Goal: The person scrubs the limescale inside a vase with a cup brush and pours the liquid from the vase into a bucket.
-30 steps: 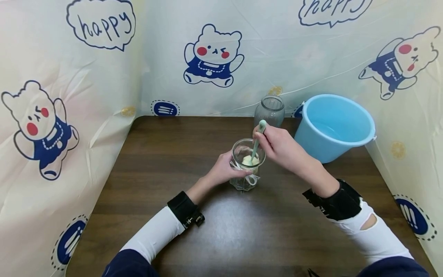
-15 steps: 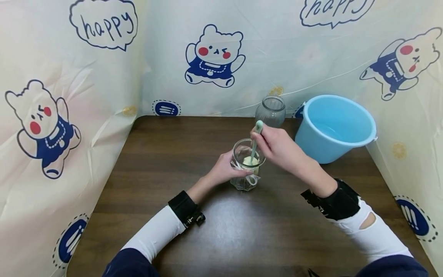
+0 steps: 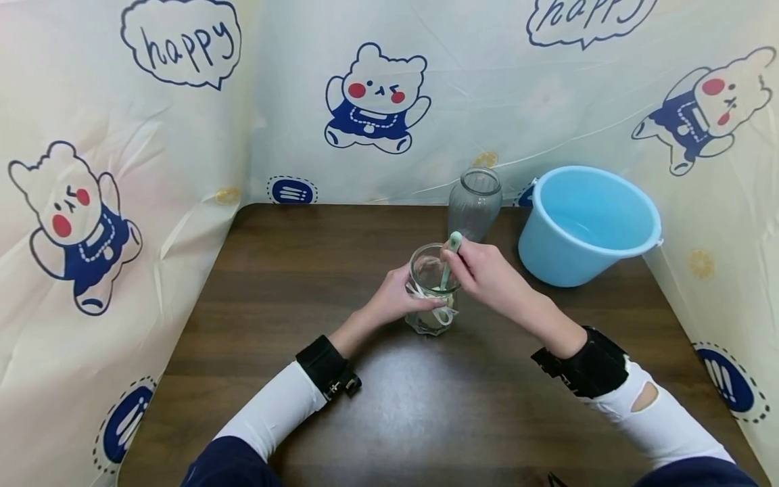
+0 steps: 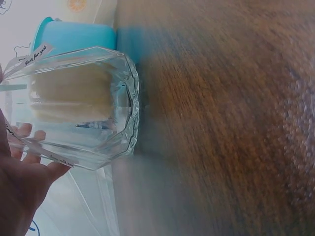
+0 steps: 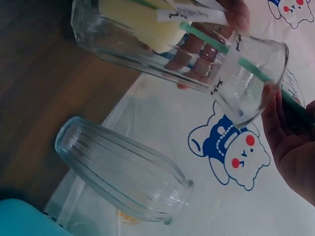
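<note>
As left hand (image 3: 395, 297) grips jar (image 3: 429, 323), stick (image 3: 446, 274) lower, sponge (image 4: 74, 93) — deeper

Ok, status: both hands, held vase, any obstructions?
Left hand gripping ribboned glass vase, pale block inside. Right hand pinching green utensil, lower end in that vase. Fluted glass vase and blue bucket standing apart, not blocking.

In the head view, the right hand (image 3: 487, 269) is covering part of the green stick (image 3: 454, 242); the bottom edge is truncating a dark object (image 3: 555, 481), preventing identification. In the right wrist view, borders are cropping the blue bucket (image 5: 24, 221) and glass jar (image 5: 182, 64).
</note>
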The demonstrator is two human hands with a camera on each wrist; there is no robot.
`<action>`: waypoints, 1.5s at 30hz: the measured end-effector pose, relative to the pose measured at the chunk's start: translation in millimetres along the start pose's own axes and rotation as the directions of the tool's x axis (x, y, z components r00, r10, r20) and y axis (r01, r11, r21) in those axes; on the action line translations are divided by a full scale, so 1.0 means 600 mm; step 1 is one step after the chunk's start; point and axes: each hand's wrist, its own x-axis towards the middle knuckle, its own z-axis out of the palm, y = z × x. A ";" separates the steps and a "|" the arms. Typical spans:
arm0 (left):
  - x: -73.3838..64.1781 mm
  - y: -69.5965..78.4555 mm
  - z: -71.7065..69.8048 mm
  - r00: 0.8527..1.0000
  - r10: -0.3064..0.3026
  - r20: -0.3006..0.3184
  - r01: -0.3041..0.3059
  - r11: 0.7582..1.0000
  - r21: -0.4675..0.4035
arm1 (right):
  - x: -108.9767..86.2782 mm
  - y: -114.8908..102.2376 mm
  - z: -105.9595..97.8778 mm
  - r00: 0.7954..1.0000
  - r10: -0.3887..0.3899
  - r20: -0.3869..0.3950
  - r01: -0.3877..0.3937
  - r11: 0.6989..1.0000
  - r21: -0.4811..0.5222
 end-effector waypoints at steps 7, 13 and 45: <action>-0.002 -0.003 -0.001 1.000 0.009 -0.009 -0.009 1.000 -0.002 | 0.012 -0.021 -0.026 0.993 -0.064 -0.099 0.066 0.998 0.023; 0.000 -0.004 -0.002 1.000 0.000 -0.001 0.000 1.000 0.026 | 0.020 -0.023 -0.034 0.988 -0.047 -0.146 0.055 0.997 0.056; -0.001 0.002 -0.004 0.999 -0.043 0.008 0.043 0.999 0.014 | 0.006 -0.019 -0.009 0.967 0.080 -0.243 -0.063 0.995 0.079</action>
